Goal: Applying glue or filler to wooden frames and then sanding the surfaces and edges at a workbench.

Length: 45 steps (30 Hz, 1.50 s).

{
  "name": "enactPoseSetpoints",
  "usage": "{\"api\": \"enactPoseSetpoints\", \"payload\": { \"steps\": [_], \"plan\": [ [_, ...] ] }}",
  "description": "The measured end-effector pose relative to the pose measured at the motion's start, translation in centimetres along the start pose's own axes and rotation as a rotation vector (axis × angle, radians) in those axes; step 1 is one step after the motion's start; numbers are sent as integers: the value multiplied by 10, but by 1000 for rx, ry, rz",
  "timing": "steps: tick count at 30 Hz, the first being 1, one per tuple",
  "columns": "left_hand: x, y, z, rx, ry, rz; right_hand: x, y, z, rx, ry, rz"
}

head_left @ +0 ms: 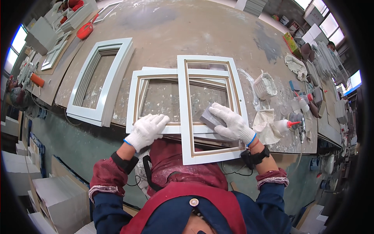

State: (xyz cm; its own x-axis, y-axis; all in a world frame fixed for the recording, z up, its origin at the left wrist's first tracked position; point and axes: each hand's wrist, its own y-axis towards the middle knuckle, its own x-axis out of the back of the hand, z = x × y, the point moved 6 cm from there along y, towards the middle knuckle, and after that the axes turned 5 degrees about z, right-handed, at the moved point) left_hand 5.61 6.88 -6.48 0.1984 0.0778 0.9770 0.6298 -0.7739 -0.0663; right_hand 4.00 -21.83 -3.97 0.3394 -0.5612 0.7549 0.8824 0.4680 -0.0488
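A white rectangular frame point(185, 128) with a brown inner groove lies upright in front of me, its near end sticking out past the table edge. It overlaps another white frame point(133, 99) lying crosswise beneath it, with more frames showing under that one. My right hand point(233, 124), in a white knit glove, grips a grey sanding block point(210, 117) over the opening of the top frame, near its right side. My left hand point(148, 129), gloved as well, lies with fingers stretched out on the near left corner of the lower frame.
A stack of white frames point(87, 82) stands to the left on the worn table point(156, 39). At right are a white plastic basket point(265, 85), a cloth point(266, 124), a red-tipped bottle point(283, 126) and a metal air tool point(299, 121). An orange-red bowl point(84, 30) sits far left.
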Motion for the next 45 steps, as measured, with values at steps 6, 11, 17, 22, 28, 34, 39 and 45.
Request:
{"api": "enactPoseSetpoints", "payload": {
  "steps": [6,11,17,22,28,34,39,45],
  "plan": [
    [1,11,40,141,-87,266,9,-2,-14,-7,56,16],
    [35,32,-13,-137,203,-253,18,-1,-27,-174,346,-33],
    [8,58,-64,-442,247,-242,22,15,-31,-235,489,-20],
    [-9,67,-131,-503,69,-282,15,36,-24,-220,466,5],
    [-19,83,-180,-638,-66,-495,-14,62,14,-3,-8,19],
    [-53,110,-186,-602,-107,-33,-14,47,17,15,-100,72],
    [-72,118,-171,-353,-695,-303,-18,73,49,66,-270,-76],
    [-78,119,-163,-264,-945,167,-18,125,52,-44,-268,-52]
  ]
}}
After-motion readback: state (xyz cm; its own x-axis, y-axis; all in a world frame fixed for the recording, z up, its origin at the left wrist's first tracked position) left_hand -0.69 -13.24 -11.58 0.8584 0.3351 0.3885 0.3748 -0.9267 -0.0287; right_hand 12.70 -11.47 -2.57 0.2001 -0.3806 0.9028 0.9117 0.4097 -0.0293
